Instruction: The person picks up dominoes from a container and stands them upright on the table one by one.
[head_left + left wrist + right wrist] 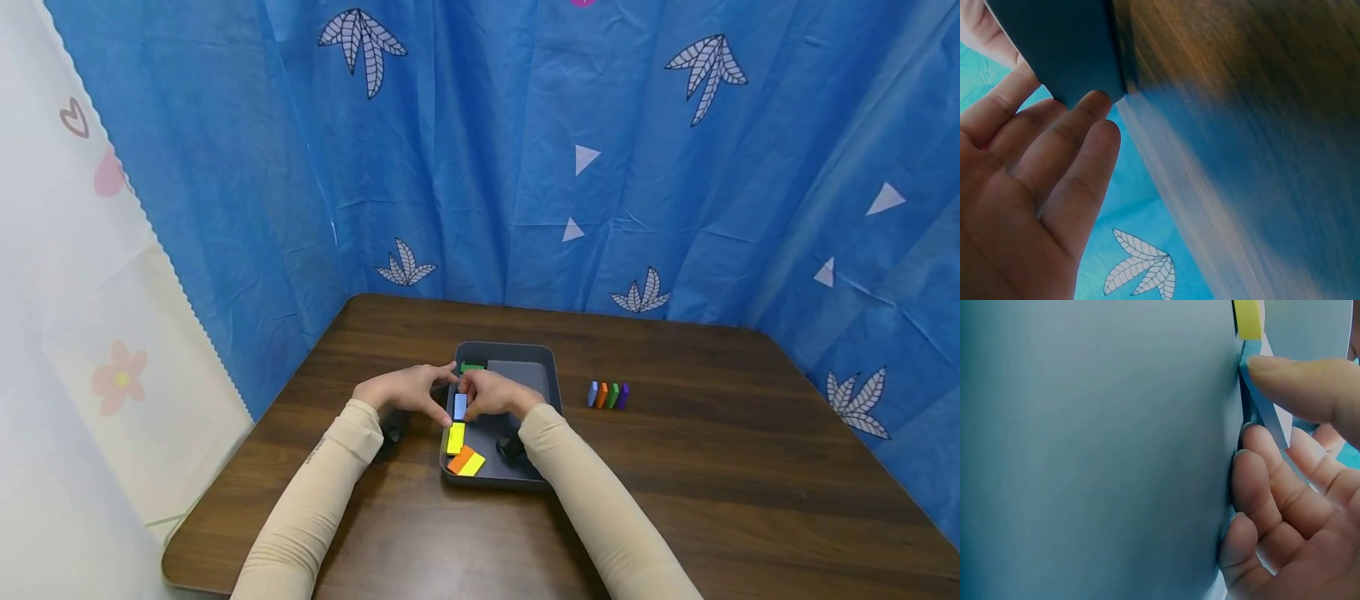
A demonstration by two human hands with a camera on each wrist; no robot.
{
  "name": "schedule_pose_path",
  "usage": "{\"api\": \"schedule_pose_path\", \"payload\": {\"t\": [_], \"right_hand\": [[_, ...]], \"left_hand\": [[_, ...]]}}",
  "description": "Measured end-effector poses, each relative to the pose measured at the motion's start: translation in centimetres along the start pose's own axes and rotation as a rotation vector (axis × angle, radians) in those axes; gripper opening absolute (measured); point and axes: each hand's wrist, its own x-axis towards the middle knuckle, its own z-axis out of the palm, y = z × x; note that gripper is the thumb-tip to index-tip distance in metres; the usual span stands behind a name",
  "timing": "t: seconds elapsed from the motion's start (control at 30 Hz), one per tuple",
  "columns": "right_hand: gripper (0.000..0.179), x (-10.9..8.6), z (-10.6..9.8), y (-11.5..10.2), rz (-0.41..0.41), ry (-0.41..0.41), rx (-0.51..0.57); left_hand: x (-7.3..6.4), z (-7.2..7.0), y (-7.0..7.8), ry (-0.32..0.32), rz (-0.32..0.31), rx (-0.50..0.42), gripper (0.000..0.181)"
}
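A dark grey tray [491, 454] stands on the table with flat blocks along its left side. My right hand [495, 393] reaches inside, pinching a light blue block [460, 407] between thumb and fingers; in the right wrist view this blue block [1265, 406] leans at a slant below a yellow block [1249, 319]. My left hand [405, 390] is at the tray's left wall, thumb over the rim near the yellow block [455, 438]. In the left wrist view its extended fingers [1060, 150] lie by the tray's outer wall [1079, 44].
An orange block [460, 459] and another yellow block [472, 464] lie slanted in the tray's near left corner. A green block [472, 367] is at the far left end. Right of the tray, several blocks stand upright in a row, among them a purple block [623, 397].
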Motion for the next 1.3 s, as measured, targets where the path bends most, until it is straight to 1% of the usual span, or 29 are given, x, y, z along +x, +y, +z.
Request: {"api": "schedule_pose_path", "payload": {"t": [0.13,0.2,0.27,0.37,0.47,0.6,0.83,0.97,1.17,1.3], "right_hand": [[0.037,0.0,0.2,0.0,-0.004,-0.003,0.029],[0.035,0.0,0.2,0.0,0.002,0.002,0.049],[0.033,0.0,0.2,0.0,0.008,0.009,0.065],[0.028,0.0,0.2,0.1,0.007,0.010,0.103],[0.024,0.0,0.2,0.3,-0.007,0.006,0.140],[0.022,0.0,0.2,0.5,-0.032,0.003,0.185],[0.022,-0.1,0.1,0.8,-0.035,-0.008,0.214],[0.021,-0.2,-0.1,0.8,-0.047,-0.024,0.234],[0.026,-0.5,-0.8,0.8,-0.067,-0.029,0.268],[0.023,-0.7,-1.1,0.8,-0.067,-0.029,0.271]], "left_hand": [[-0.1,0.1,-0.1,-0.005,-0.014,-0.014,0.091],[-0.1,0.1,-0.1,0.000,-0.013,-0.011,0.088],[-0.1,0.1,-0.1,0.005,-0.015,-0.006,0.088],[0.0,0.1,0.0,0.008,-0.004,0.002,0.094],[0.0,0.2,0.0,0.008,-0.008,0.014,0.094],[0.0,0.2,0.0,0.019,-0.010,0.031,0.090],[0.0,0.3,0.0,0.024,-0.010,0.067,0.091],[0.0,0.2,-0.2,0.018,-0.005,0.056,0.087],[0.0,0.1,-0.2,0.006,0.006,0.023,0.083],[0.0,0.1,0.0,0.009,-0.003,0.034,0.082]]}}
